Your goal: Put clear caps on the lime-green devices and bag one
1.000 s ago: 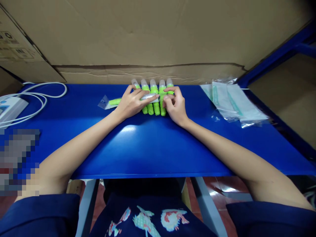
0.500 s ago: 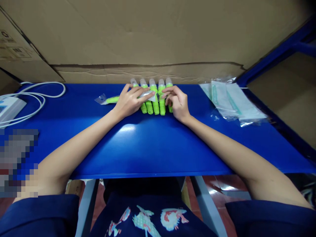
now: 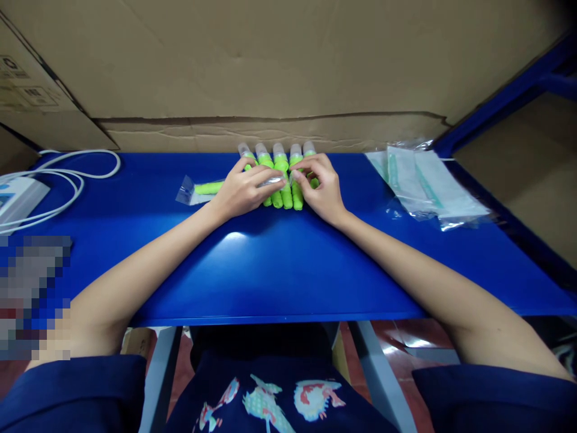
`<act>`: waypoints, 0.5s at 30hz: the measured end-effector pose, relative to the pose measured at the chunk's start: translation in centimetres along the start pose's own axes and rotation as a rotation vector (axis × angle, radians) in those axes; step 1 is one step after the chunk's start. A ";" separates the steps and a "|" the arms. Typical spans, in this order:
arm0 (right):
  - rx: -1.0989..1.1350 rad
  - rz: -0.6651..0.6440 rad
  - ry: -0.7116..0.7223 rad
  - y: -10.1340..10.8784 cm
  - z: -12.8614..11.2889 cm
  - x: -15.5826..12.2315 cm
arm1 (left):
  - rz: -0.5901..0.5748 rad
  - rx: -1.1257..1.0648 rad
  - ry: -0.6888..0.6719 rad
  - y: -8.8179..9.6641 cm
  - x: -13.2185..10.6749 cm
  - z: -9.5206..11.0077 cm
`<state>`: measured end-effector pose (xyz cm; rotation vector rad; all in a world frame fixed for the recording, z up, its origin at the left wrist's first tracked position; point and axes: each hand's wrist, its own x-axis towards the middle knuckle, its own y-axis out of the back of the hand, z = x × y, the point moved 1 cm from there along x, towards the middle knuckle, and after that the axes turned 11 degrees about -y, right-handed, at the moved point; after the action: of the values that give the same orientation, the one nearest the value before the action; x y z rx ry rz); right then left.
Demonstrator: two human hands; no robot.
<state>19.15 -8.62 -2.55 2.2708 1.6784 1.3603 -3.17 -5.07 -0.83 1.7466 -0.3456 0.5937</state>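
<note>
My left hand (image 3: 241, 191) is closed over a clear plastic bag (image 3: 184, 190) lying crosswise, with a slim yellow-green stick-like thing (image 3: 208, 188) inside. The bag's left end sticks out past the wrist, and its other end shows by my left fingertips. At that right end the thumb and bent fingers of my right hand (image 3: 325, 191) pinch the plastic. Underneath and behind both hands is a row of several yellow-green tubes (image 3: 287, 197) with translucent caps, which point at the cardboard. My hands partly cover the tubes.
Flat packets of white and pale green material in clear plastic (image 3: 433, 180) lie at the right of the blue table (image 3: 279, 270). At the left are a white cable (image 3: 97, 153) and a white device (image 3: 20, 198). A cardboard wall (image 3: 270, 66) rises behind the table.
My right hand has moved slightly left, its thumb and fingers coming to the bag's end. My left hand and the bag have shifted a little to the right.
</note>
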 end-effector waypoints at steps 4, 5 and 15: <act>0.011 -0.015 -0.014 -0.1 -0.1 -0.2 | -0.047 -0.075 0.016 0.1 0.4 0.7; 0.010 -0.026 -0.008 -0.1 -0.2 -0.2 | -0.058 -0.088 0.013 0.1 0.5 0.8; -0.025 -0.102 0.035 -0.3 -0.4 -0.4 | -0.020 -0.013 -0.125 0.0 0.6 1.3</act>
<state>18.65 -9.04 -2.65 2.1284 1.7507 1.3997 -2.43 -6.31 -0.76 1.7769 -0.4177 0.4683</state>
